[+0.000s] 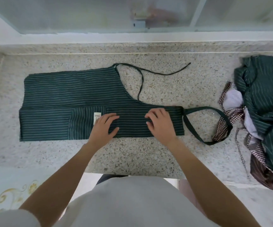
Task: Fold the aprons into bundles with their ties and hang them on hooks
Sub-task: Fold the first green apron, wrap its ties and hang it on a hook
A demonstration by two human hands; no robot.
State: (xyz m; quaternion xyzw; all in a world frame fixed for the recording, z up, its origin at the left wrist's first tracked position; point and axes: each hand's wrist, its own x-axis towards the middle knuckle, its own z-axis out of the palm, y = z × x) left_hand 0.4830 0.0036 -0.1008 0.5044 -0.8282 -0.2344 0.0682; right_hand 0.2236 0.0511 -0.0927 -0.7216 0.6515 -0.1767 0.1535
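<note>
A dark green apron with thin white stripes (70, 95) lies folded lengthwise on the speckled stone counter (132, 154), hem to the left, bib to the right. Its pocket carries a small white label (97, 117). My left hand (105, 126) presses flat on the fabric beside the label. My right hand (160, 123) rests on the bib part, fingers slightly bent against the cloth. The neck loop (221, 122) trails off the right end. Two thin waist ties (157, 72) lie loose on the counter behind the apron.
A heap of other aprons (263, 112), green striped, brown checked and white, sits at the counter's right end, touching the neck loop. A low stone ledge (132, 46) and frosted window run along the back. The counter's front edge is just before my body.
</note>
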